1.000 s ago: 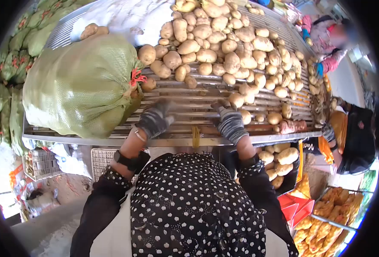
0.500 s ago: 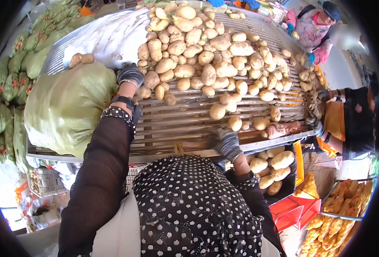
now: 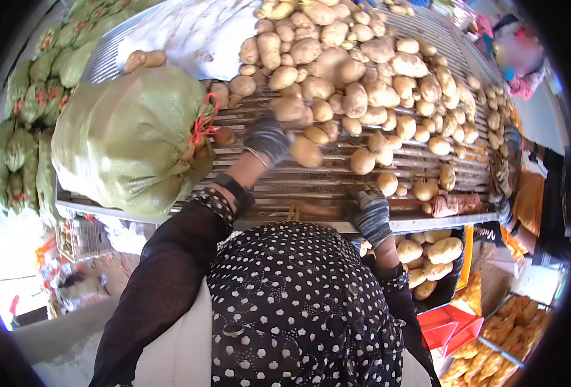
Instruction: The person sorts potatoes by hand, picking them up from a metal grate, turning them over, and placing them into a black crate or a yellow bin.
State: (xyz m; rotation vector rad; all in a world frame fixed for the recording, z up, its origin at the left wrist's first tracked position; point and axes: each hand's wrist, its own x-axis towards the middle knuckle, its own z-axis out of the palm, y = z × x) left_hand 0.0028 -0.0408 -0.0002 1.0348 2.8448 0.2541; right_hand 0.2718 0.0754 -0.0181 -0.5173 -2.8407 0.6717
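Observation:
My left hand, in a grey glove, is over the slatted table beside loose potatoes. Motion smears its fingers, and the potatoes just ahead of and beside it are blurred too. To its left lies a full green mesh sack, its mouth gathered with a red tie. My right hand, in a striped grey glove, rests at the table's near edge, fingers stretched over the slats and apart from the potatoes.
A white sheet covers the far left. Stacked green sacks stand beyond it. Below the near edge, a black crate holds potatoes; red bins stand beside it. Co-workers' hands are at the right, one a blue-gloved hand.
My left hand has moved from the sack's far side to the right and nearer me, among the potatoes. The sack's red tie now shows. The whole view has shifted a little.

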